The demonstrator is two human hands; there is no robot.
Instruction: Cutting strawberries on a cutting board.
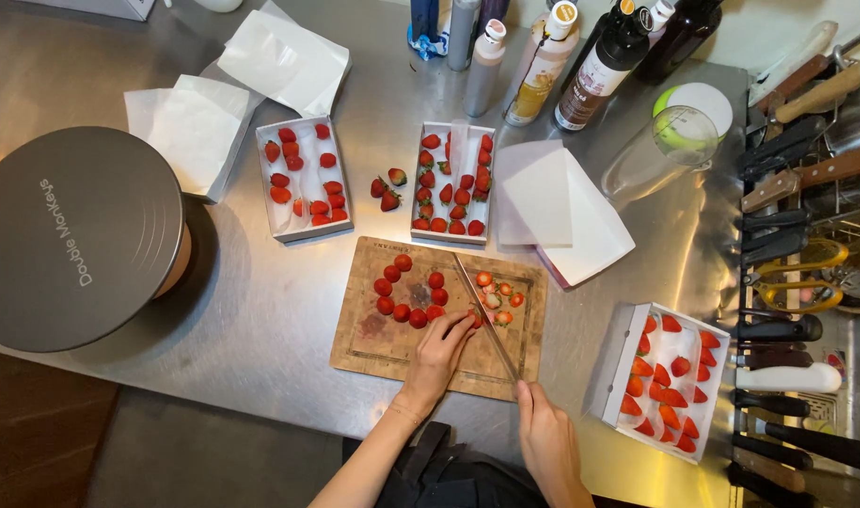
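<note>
Strawberry (474,317) sits under my fingertips near the middle of the wooden cutting board (373,348), on the steel counter (260,310). Far left, a round grey lid-like disc (72,235) with a smooth matte top lies on the counter, and beyond it are folded white paper sheets (190,127). Right of them, a shallow white box (303,177) holds red berries in loose rows. Three whole berries (387,188) with green caps lie loose on the bare metal. On the grainy, stained board, hulled berries (406,292) form a rough ring. My left hand (439,353) is curled, its fingertips pinning the berry. The long thin knife (481,315) slants across the board, and my right hand (543,423) is clenched around its handle. Just beyond the blade lie trimmed caps (496,292). A second white box (453,183) stands far of the board; a third (665,376), with cut halves, stands at near right.
</note>
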